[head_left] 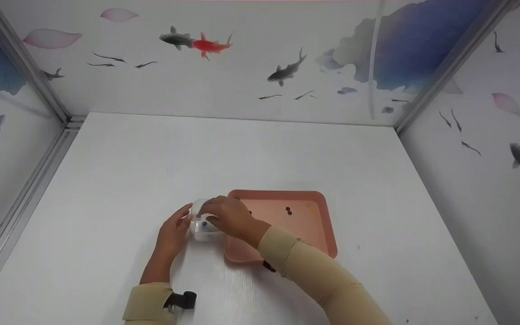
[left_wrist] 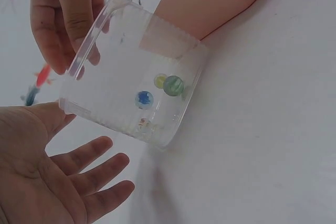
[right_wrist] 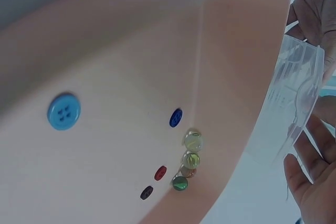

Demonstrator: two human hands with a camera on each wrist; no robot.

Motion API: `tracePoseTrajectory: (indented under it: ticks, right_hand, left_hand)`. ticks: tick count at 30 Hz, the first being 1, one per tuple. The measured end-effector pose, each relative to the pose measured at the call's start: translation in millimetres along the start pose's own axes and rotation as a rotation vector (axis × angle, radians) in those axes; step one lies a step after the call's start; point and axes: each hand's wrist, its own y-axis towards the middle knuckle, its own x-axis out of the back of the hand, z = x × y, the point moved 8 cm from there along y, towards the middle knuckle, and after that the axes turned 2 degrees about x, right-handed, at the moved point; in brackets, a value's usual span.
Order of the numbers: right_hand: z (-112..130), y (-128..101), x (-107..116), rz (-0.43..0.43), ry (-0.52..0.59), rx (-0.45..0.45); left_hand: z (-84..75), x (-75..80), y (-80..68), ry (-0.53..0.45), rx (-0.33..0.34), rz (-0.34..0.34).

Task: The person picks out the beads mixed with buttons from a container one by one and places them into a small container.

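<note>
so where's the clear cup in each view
Head: the cup sits left of centre, between both hands, at the pink tray's left edge.
Left wrist: upper centre, tilted, marbles inside.
Right wrist: far right edge, beside the tray.
Shared landmark: the pink tray, in all three views.

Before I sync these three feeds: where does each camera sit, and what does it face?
Head: worn high, looks down at the table; both hands and sleeves show.
Left wrist: faces the clear container of marbles; left hand open, right hand gripping the rim.
Right wrist: faces the pink tray holding buttons.
All three share the container.
</note>
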Motion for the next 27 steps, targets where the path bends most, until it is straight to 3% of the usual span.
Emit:
tracePoseTrajectory:
  ticks: [20,27]
  right_hand:
    - [-2.0,-7.9,13.0,-0.099,-0.176,0.04]
    - [-7.1,-12.6,17.2,-0.085,-0.179,0.007]
  left_hand:
    - [3.0,-1.7,2.8,0.002,0.053,0.016]
    - [4.1,-2.8,2.4,-0.009,0.061,0.02]
